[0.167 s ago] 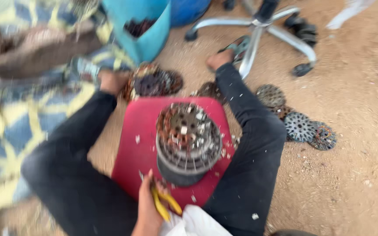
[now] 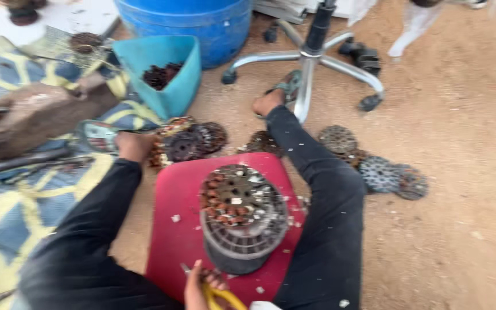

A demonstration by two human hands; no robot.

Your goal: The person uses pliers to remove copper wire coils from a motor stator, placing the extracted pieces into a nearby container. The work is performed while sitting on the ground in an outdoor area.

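Down between the person's outstretched legs, a round motor stator (image 2: 241,217) with copper windings and a grey ribbed body stands on a red board (image 2: 173,241) that lies on the sandy ground, with small pale scraps scattered over the board around it. Just below the stator, at the bottom edge of the view, one hand (image 2: 197,287) is closed around a yellow-handled cutting tool (image 2: 220,297), whose metal tip reaches toward the base of the stator; which hand this is cannot be told for certain, though it reads as the right one, and the other hand is not in view. Both legs are in black trousers and end in bare feet, the left foot (image 2: 133,144) beside a pile of dark stators (image 2: 188,142) and the right foot (image 2: 267,102) resting by the chrome base of an office chair (image 2: 308,60). More flat, round stator parts (image 2: 383,172) lie on the ground to the right of the right leg. Farther off, a turquoise bin (image 2: 165,72) holds dark pieces, a blue barrel (image 2: 213,26) stands behind it, and a blue and yellow patterned mat (image 2: 12,206) covers the ground at the left
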